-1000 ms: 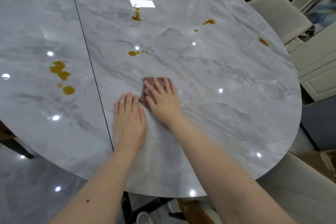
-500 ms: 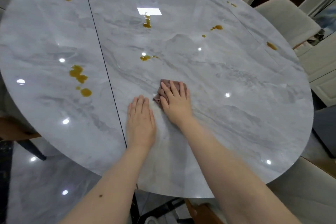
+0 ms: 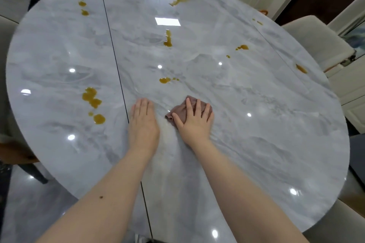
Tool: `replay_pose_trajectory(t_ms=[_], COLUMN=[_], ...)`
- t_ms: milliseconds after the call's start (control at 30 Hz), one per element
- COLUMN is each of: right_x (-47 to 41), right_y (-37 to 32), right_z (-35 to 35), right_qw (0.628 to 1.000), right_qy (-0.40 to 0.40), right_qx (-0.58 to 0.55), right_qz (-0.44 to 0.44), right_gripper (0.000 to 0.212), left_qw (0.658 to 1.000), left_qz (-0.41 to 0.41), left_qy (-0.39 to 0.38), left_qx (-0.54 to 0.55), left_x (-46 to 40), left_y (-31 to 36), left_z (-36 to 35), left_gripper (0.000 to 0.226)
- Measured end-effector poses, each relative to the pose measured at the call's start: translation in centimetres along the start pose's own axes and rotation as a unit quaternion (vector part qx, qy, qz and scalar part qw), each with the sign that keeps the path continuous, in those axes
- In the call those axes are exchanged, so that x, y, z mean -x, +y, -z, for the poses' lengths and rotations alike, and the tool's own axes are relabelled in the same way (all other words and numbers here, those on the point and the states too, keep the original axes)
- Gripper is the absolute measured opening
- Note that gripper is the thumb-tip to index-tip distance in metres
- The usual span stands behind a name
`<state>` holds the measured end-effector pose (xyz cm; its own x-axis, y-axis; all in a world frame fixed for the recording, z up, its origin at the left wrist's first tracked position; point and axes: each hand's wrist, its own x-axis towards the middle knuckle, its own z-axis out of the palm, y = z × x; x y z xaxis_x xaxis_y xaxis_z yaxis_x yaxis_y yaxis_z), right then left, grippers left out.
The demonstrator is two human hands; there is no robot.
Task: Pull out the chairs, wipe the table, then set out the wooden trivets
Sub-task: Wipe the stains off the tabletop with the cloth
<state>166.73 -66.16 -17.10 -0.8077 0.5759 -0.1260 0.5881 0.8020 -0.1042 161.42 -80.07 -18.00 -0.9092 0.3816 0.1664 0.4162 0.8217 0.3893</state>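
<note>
Right hand [image 3: 194, 122] lies palm-down with fingers spread and straight, pressing a crumpled mauve-brown cloth [image 3: 178, 113] flat onto the round grey-white marble-look table [image 3: 256, 144]; cloth sits around mid-table, a bit toward the near edge, and pokes out past the fingertips and thumb. Left hand [image 3: 143, 122] lies flat just beside it, fingers straight and together, palm on the bare top, holding nothing, right next to the dark seam line [image 3: 116, 61] that runs from far edge to near edge. Amber liquid spills: a cluster of blotches [image 3: 92, 100] toward the left edge, a small puddle [image 3: 165, 80] just beyond the cloth, a streak [image 3: 168, 39] further toward the far edge, more spots near the far and right edges. Beige upholstered chair [image 3: 316, 39] stands off the right far edge, clear of the table.
</note>
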Motion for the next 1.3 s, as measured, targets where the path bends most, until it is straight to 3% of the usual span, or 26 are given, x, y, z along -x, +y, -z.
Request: replay_pose_trajectory(t_ms=[133,367,567,700,900,1033,1167,1300], right_x=[-4.8,-12.1,-14.3,-11.4,-4.8,-6.9,-12.8,-14.1], right_y=[-1.8,-5.6,-7.7,-5.6,-0.1,0.5,-2.6,-5.4], right_z=[0.5,0.8,0.8,1.2,0.9,0.9,0.9,0.5], right_qw=[1.000,0.999,0.979,0.942,0.919,0.922,0.959,0.968], right_qy=[-0.002,-0.013,0.002,-0.017,-0.049,-0.037,-0.001,0.000], right_qx=[-0.013,0.000,-0.040,-0.108,-0.111,-0.091,-0.063,-0.033], right_qz=[-0.006,0.037,0.202,0.316,0.374,0.374,0.278,0.247], right_gripper=[0.075,0.072,0.053,0.061,0.067,0.064,0.070,0.056], left_qw=[1.000,0.998,0.999,0.997,0.997,0.997,0.997,0.996], left_qz=[0.013,0.035,0.026,0.031,0.039,0.044,0.047,0.049], left_qy=[0.015,0.042,0.043,0.063,0.058,0.058,0.051,0.059], left_qx=[-0.018,0.003,0.003,0.019,0.041,0.039,0.038,0.044], left_x=[-2.2,-2.5,-2.5,-2.3,-2.1,-2.2,-2.1,-2.2], left_y=[-0.7,-0.8,-0.8,-0.7,-0.8,-0.7,-0.7,-0.7], left_z=[-1.2,-2.0,-1.9,-1.7,-1.4,-1.6,-1.6,-1.8], left_gripper=[0.062,0.050,0.049,0.046,0.044,0.044,0.047,0.044])
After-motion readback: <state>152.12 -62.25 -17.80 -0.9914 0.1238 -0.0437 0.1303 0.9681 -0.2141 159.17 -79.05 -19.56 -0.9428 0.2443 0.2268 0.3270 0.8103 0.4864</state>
